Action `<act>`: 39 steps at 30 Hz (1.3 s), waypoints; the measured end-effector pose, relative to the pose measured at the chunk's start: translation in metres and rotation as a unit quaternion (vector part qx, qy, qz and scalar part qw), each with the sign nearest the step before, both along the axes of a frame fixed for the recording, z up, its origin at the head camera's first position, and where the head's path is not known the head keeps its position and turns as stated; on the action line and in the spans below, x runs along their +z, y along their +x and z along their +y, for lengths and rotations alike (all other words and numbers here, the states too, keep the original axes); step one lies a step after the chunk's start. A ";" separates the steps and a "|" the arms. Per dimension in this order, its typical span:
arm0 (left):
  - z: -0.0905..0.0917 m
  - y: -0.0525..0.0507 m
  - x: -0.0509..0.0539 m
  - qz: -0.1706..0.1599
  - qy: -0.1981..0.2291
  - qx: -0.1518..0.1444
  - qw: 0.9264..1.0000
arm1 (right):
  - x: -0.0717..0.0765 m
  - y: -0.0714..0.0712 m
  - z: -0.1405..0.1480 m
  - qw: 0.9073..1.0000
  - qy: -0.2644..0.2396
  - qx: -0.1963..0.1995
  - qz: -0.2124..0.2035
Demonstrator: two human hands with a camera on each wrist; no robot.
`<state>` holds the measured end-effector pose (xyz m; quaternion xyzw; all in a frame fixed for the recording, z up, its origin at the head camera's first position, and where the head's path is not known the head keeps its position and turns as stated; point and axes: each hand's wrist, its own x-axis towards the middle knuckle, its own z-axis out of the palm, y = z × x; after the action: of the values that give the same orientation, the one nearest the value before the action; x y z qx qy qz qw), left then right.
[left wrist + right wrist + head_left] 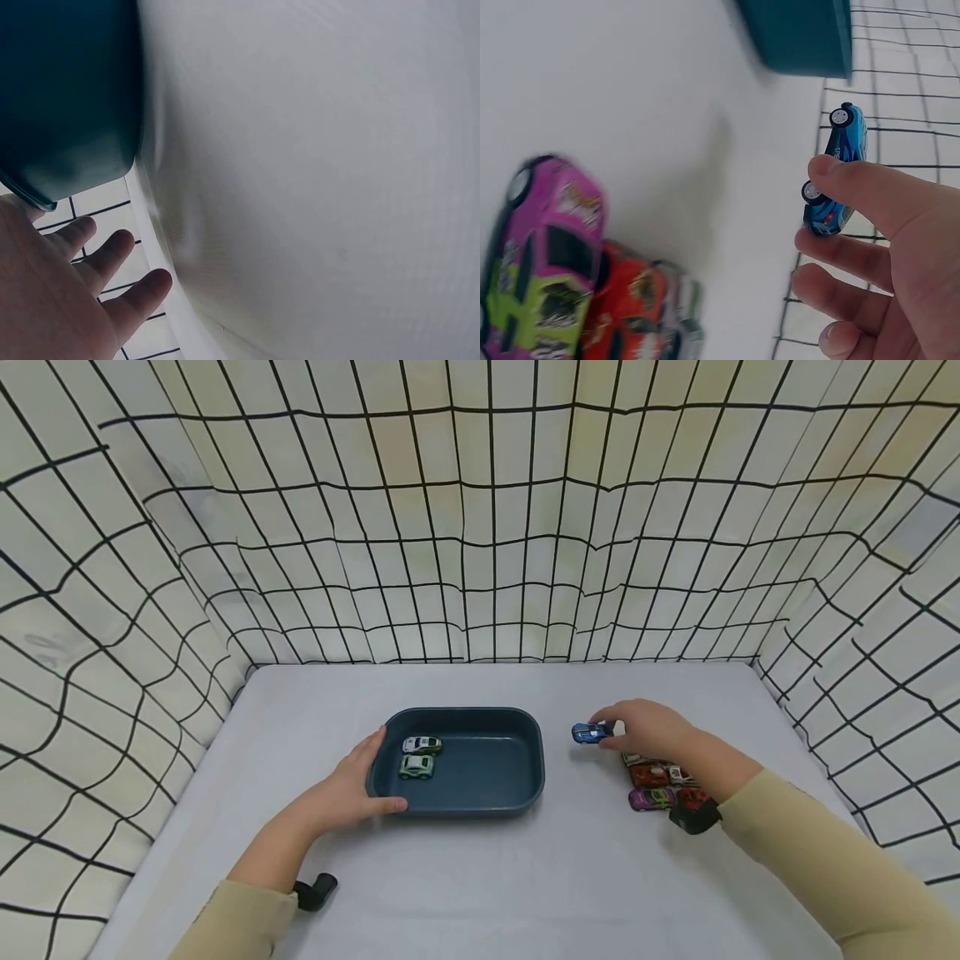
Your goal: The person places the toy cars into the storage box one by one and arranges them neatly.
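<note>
In the head view, the work appears to be only partly done. Inside the dark blue tray, two toy cars are seen: a white-and-black toy car and, just beside it on the near side, a pale green toy car. Both are placed toward the left end, and the middle and the right part of the tray floor are not occupied.

A third one, the blue toy car, is pinched between the thumb and the fingers of the right hand. It is held to the right of the tray, apart from it, and it seems to be raised over the white worktop.

What is left is gathered on the right side, partly covered by the right forearm. There, a purple-and-lime toy car, an orange-red toy car, a white-and-black racing car and a red toy car can be recognised; the exact number cannot be told.

By the left hand, the tray is touched at its left end: the thumb is laid on the near rim, and the fingers are spread wide, with no car held.
</note>
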<state>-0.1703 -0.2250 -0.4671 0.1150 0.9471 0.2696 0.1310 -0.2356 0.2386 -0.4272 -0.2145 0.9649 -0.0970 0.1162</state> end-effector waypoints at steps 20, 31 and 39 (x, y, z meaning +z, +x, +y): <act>0.002 -0.003 -0.001 0.004 0.005 -0.005 1.000 | 0.042 0.012 -0.055 0.995 -0.060 0.001 -0.077; -0.002 -0.001 0.000 0.007 0.009 -0.004 1.000 | 0.035 0.016 -0.133 0.992 -0.044 0.067 -0.094; 0.000 -0.003 0.000 0.001 0.008 -0.003 1.000 | 0.014 0.017 -0.179 0.987 -0.018 0.105 -0.121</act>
<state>-0.1730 -0.2249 -0.4669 0.1194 0.9445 0.2771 0.1300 -0.2188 0.0599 -0.4128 -0.3035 0.9140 -0.1270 0.2374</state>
